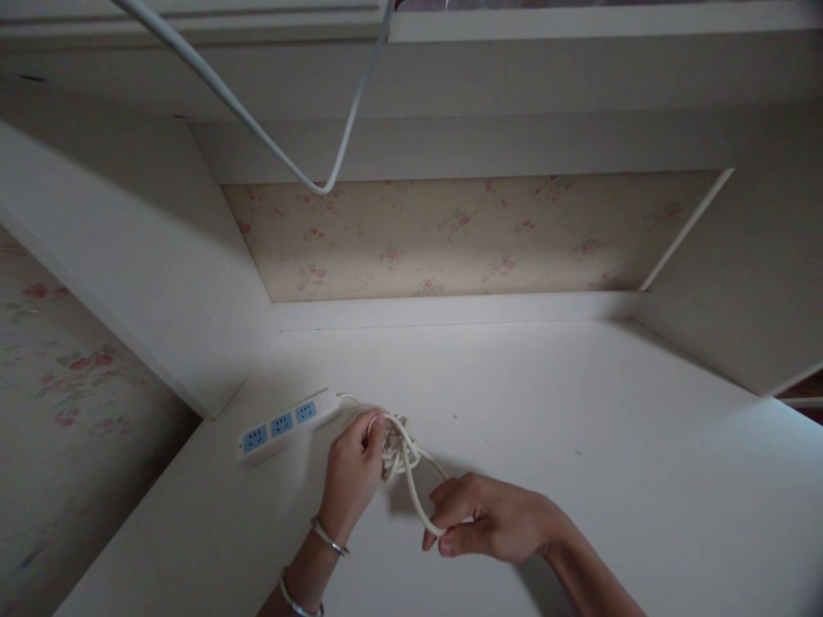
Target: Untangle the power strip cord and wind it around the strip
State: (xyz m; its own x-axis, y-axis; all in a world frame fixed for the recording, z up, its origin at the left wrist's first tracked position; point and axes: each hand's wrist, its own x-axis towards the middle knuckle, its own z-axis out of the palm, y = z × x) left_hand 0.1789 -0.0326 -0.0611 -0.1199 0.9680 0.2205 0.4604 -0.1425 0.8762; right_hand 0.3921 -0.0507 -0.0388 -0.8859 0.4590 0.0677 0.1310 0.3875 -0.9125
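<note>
A white power strip with three blue socket faces lies on the white surface, left of my hands. Its off-white cable is bunched into a tangle of loops between them. My left hand, with two silver bangles on the wrist, is closed round the left side of the bundle. To its right, my right hand pinches one loop of the same cable between thumb and fingers, pulled a little away from the bundle. The plug end of the cable cannot be made out.
White side panels flank the white surface. Floral wallpaper shows behind it. A white shelf spans above, and another white cord hangs from it in a V at the upper left.
</note>
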